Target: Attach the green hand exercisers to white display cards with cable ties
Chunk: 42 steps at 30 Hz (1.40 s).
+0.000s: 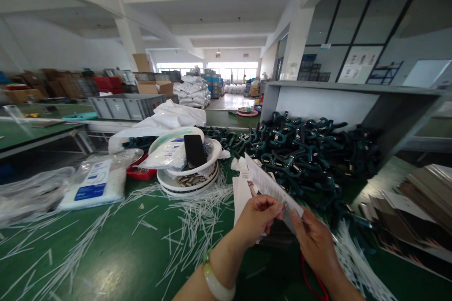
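A printed white card (263,181) stands tilted in front of me, and my right hand (316,242) grips its lower right edge between thumb and fingers. My left hand (259,218) is closed in a pinch against the card's lower middle; whatever is in the fingertips is too small to make out. Behind the card lies a white printed sheet or card stack (240,197). Thin white plastic strips (201,221) are scattered over the green table to the left of my hands. Dark green plastic clamp-like parts (300,150) are heaped just beyond the card.
Stacked white bowls (189,188) hold metal parts, with a black phone (195,150) on top. A red tray (141,169) and a bag of white pieces (99,181) sit left. More cards (413,216) pile up at right, beside more strips (360,263). A grey crate (127,107) stands behind.
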Available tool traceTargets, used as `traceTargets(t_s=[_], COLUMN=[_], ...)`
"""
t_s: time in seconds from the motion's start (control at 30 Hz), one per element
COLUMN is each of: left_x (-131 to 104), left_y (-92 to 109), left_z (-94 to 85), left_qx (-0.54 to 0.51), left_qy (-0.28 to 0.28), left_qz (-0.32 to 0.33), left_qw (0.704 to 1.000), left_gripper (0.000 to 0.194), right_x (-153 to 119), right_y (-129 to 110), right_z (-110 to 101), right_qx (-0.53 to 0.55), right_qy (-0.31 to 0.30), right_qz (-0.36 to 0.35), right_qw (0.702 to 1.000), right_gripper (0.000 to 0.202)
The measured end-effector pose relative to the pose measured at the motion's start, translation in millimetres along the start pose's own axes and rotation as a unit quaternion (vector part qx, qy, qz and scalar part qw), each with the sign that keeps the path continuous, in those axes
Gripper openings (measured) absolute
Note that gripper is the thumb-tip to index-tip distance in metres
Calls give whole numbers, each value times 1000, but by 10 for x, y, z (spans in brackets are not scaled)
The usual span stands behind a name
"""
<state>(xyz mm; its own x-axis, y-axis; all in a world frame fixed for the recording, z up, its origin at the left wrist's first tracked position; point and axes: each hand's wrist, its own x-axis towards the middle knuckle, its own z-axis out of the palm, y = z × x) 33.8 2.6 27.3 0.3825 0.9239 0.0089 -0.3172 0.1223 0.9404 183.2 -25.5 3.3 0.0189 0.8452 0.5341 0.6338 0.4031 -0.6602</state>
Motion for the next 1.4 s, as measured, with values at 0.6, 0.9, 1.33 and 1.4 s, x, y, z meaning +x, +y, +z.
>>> traceTargets(t_s=[0.6,0.9,1.33,1.4], left_x=[-354,-81,-16,-11], left_y=[-14,-265,-559,-589], left_z=[-327,-694,-929,-939], left_qx=[102,182,306,293], left_qy=[136,144,146,135], left_qz=[11,-12,69,75], left_qw=[985,973,938,944], left_gripper=[38,37,69,68], right_x=[-127,286,1029,1073], right_y=[-77,62,1372,1226], right_z=[226,43,-783,-861], right_qx=[-288,-223,-447,-369], right_qy=[-29,-118,-61,3], right_qz=[-277,-186,98,95], right_qw=[916,950,887,925], right_gripper=[34,24,27,31])
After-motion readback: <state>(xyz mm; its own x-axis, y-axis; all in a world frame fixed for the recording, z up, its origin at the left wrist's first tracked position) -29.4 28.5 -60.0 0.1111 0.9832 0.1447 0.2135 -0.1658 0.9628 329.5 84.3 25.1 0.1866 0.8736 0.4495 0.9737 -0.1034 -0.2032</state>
